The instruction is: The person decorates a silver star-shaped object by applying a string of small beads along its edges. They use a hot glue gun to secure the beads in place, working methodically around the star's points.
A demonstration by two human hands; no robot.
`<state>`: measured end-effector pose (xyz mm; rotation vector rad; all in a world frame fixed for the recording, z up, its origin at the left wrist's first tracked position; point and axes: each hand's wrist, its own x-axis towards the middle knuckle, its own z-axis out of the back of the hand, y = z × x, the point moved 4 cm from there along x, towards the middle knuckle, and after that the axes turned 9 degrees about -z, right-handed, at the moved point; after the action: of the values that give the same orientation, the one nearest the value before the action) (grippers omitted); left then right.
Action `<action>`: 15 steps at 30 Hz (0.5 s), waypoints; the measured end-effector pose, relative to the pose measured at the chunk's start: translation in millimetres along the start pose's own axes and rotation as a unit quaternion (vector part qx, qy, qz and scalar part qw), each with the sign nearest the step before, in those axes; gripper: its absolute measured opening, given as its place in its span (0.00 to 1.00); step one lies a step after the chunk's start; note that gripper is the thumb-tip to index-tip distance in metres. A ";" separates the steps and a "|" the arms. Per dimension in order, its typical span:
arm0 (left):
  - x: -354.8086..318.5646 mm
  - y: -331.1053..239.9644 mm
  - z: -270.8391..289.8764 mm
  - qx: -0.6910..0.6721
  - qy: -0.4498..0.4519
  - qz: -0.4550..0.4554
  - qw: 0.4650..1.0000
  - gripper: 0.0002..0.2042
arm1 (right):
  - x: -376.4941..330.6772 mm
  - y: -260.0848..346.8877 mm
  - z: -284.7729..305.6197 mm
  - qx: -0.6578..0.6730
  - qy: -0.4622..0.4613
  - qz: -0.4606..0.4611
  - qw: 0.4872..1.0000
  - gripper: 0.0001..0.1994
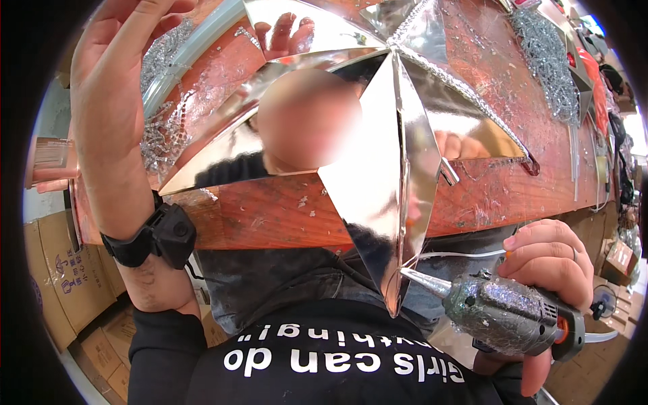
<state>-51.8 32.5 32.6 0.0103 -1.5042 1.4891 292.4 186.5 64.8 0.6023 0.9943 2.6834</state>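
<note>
The red-brown workbench (270, 216) filled the frame, strewn with glitter scraps, and over it rose the big mirrored star (398, 135), shiny and sharply creased, one long point dipping down toward the person's chest. The left hand (111, 61) was up at the star's far left arm, palm open and flat, fingers hooking over the top edge — a light steadying hold, not a clamp, though how much it actually gripped behind the foil could not be told. A black wrist device (162, 236) sat on that forearm. Lower right, the right hand (550, 263) was wrapped tight round the handle of a glitter-crusted glue gun (506, 314), its metal nozzle just beside the star's lowest tip, a thin glue stick trailing back. The star looked light and thin-walled, stiff along its folds but easy to dent and slippery on the faces; the ridges and edges looked the safest places to take it. Silver tinsel (547, 61) lay heaped at the bench's far right, cardboard boxes (61, 277) stacked below left.
</note>
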 end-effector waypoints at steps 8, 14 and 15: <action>2.2 -1.0 -4.8 0.011 0.001 -0.002 1.000 0.13 | 0.2 -2.8 4.9 0.003 0.035 0.012 0.999 0.23; 3.4 0.1 -6.1 0.011 0.000 -0.005 1.000 0.13 | -0.7 4.7 4.4 -0.016 0.054 0.006 0.998 0.15; 3.3 0.4 -6.9 0.012 0.000 -0.005 1.000 0.13 | -2.0 5.2 4.1 -0.023 0.058 0.009 0.998 0.13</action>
<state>-49.6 39.8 32.6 0.0317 -1.4846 1.5000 295.7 184.3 70.5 0.4522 0.9576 2.7762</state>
